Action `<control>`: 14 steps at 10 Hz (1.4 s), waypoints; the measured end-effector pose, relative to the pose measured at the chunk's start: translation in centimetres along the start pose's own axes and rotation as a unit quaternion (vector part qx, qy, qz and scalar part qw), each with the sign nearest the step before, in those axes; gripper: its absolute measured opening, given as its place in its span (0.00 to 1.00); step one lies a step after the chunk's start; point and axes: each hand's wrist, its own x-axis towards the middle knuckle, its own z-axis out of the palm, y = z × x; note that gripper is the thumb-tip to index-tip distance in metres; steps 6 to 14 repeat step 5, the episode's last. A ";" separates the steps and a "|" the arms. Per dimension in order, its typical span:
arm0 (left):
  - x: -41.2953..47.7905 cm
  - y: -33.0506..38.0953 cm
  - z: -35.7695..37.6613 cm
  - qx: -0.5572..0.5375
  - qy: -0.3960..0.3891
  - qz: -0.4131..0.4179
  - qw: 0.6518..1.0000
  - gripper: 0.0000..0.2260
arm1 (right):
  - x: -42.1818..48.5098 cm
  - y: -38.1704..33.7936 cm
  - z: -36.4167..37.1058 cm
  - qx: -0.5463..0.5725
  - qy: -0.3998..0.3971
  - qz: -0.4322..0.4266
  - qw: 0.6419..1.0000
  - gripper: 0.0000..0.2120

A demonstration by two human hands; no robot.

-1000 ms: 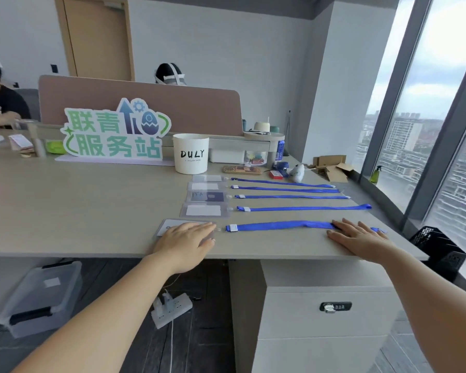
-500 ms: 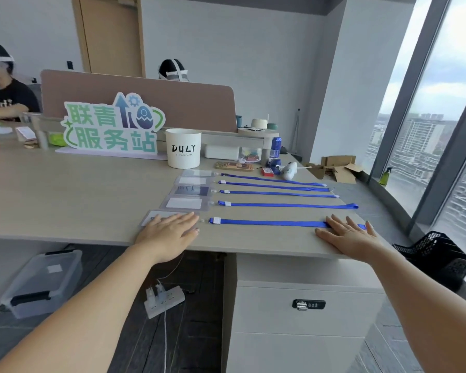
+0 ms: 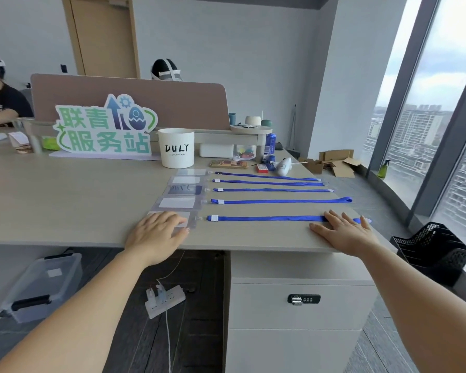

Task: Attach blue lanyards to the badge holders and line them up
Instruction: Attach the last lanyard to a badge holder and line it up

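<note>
**Last set pressed flat near the counter's front edge**

The nearest blue fabric lanyard (image 3: pixel 267 218) is laid straight across the pale wood-grain counter (image 3: pixel 65 200). It is joined by a small clip to the clear plastic badge holder (image 3: pixel 191 222) at its left end. The holder is partly covered by the left hand (image 3: pixel 156 232), which is laid flat with straight fingers. The lanyard's far end is pressed down by the right hand (image 3: pixel 345 232), palm flat and fingers spread, and the loop tip is seen just past the fingertips. Four other sets (image 3: pixel 275 201) are lined up behind, parallel and apart.

The step is judged to be the final straightening. Trouble could be caused by uneven pressure: if one hand is slid while the other is held firm, the strap may be bowed or the holder skewed out of the column. The clip could be tugged loose by too long a pull. Since this set lies close to the front edge, it could be swept off as the hands are lifted.
</note>
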 end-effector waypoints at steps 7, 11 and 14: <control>-0.7 -0.3 -1.2 -0.135 0.133 0.023 0.982 0.24 | 0.1 0.3 0.3 0.123 0.143 -0.019 0.982 0.31; -0.7 -0.3 -1.2 -0.135 0.133 0.023 0.982 0.24 | 0.1 0.3 0.3 0.123 0.143 -0.019 0.982 0.31; -0.7 -0.3 -1.2 -0.135 0.133 0.023 0.982 0.24 | 0.1 0.3 0.3 0.123 0.143 -0.019 0.982 0.31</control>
